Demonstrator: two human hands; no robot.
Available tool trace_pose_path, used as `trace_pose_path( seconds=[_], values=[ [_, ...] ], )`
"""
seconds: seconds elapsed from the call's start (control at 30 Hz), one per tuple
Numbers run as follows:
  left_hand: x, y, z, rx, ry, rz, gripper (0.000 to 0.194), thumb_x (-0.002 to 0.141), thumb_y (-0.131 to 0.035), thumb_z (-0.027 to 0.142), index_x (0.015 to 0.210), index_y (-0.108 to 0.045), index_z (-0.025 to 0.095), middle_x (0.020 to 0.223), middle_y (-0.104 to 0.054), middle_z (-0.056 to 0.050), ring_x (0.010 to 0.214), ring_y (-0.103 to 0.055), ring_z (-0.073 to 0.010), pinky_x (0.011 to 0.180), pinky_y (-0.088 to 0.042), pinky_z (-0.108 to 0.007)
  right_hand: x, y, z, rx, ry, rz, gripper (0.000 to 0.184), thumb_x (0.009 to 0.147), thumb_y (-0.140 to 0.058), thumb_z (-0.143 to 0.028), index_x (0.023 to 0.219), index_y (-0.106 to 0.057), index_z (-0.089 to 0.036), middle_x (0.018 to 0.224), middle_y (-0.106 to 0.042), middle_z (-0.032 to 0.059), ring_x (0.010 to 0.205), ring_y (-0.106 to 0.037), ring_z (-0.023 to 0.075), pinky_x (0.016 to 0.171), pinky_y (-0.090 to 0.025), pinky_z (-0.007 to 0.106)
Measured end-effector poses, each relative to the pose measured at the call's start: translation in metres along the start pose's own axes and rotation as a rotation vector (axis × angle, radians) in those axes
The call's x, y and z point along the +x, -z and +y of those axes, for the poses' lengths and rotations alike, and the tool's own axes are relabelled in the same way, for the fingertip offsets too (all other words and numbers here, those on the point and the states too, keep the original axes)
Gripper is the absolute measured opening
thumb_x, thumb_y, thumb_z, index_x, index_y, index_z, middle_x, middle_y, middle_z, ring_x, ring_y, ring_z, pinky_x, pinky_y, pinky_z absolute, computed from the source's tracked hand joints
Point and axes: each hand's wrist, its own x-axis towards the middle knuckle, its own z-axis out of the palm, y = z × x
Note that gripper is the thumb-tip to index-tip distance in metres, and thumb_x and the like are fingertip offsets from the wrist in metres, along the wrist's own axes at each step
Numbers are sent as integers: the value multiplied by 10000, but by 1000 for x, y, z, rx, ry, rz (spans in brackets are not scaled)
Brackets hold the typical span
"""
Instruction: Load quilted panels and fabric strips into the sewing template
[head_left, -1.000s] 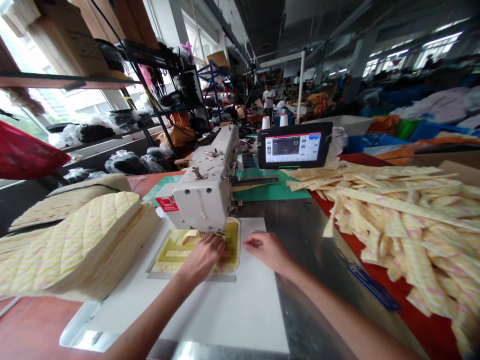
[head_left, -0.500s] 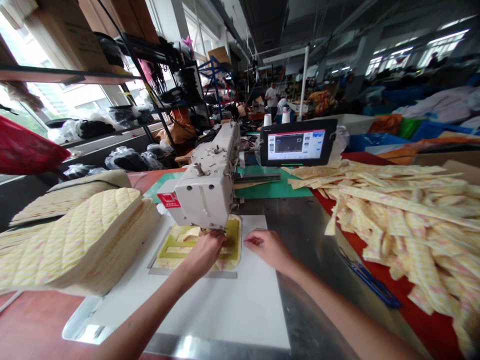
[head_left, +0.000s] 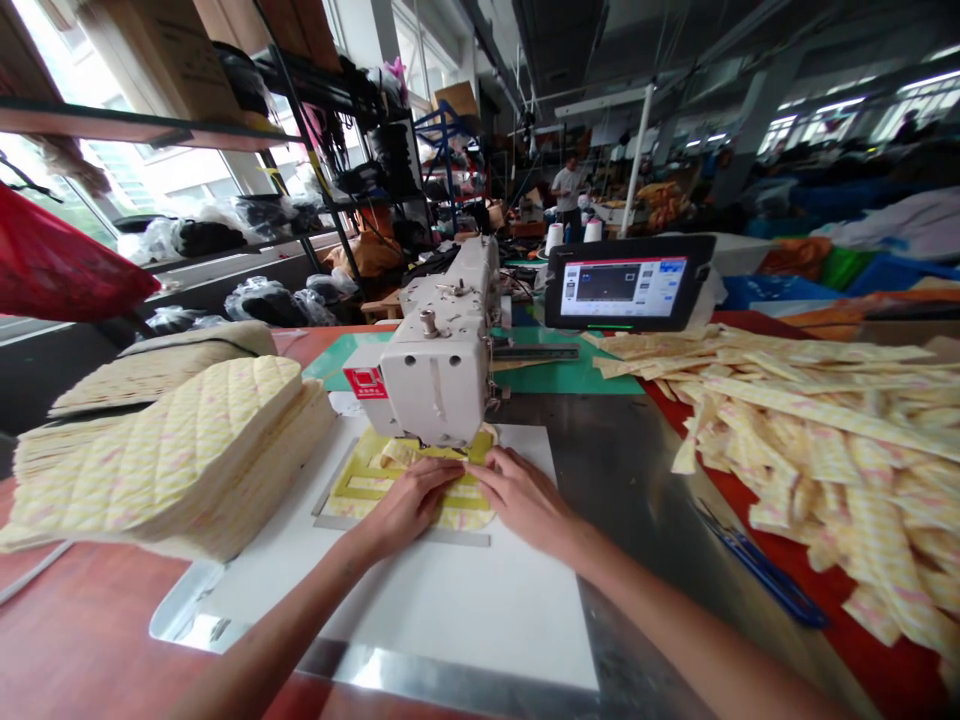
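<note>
My left hand [head_left: 420, 497] rests on a yellow sewing template [head_left: 358, 462], fingers pressed together and pointing at the needle area. Close beside it, my right hand [head_left: 525, 500] has its fingers closed at the template's right side, the fingertips of both hands nearly meeting. What the fingertips pinch is too small and covered to make out. Through the template's slots shows yellow patterned fabric [head_left: 465, 515]. A bunched fabric strip [head_left: 397, 455] lies on top, left of the fingers. Directly above is the white sewing machine head [head_left: 435, 385], which hides the needle.
On the left stands a thick stack of quilted yellow pieces [head_left: 187, 440]. Fabric strips [head_left: 810, 430] are heaped on the right, near blue-handled snips [head_left: 765, 570]. A control screen [head_left: 626, 283] stands behind the metal plate [head_left: 607, 460]. Farther back is a person [head_left: 568, 190].
My right hand has moved left from the white sheet onto the template's edge, beside my left hand. My left hand has flattened more over the template. The camera view has shifted slightly.
</note>
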Motion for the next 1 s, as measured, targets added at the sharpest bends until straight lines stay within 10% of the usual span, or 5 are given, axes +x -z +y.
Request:
trace_pose_path(
  seconds=[0.7,1.0],
  values=[
    [-11,12,-2,92,-87,-32,664,814,-428,-61,1418,-562,182,1395,-647,-108,1307,-598,-212,1227,-365,-486,5,-5,-2,-42,112,-39,391,912,-500,-37,1206,-670,-230,1135,-691,78,1090,-622,250,972,-556,414],
    [-6,-3,1,116,14,79,411,906,-475,37,1252,-664,153,1222,-680,-120,1134,-651,-235,1028,-540,-381,-4,6,9,-66,75,-48,422,897,-488,-16,1205,-679,-232,1107,-674,76,1073,-617,259,966,-562,434]
  ],
)
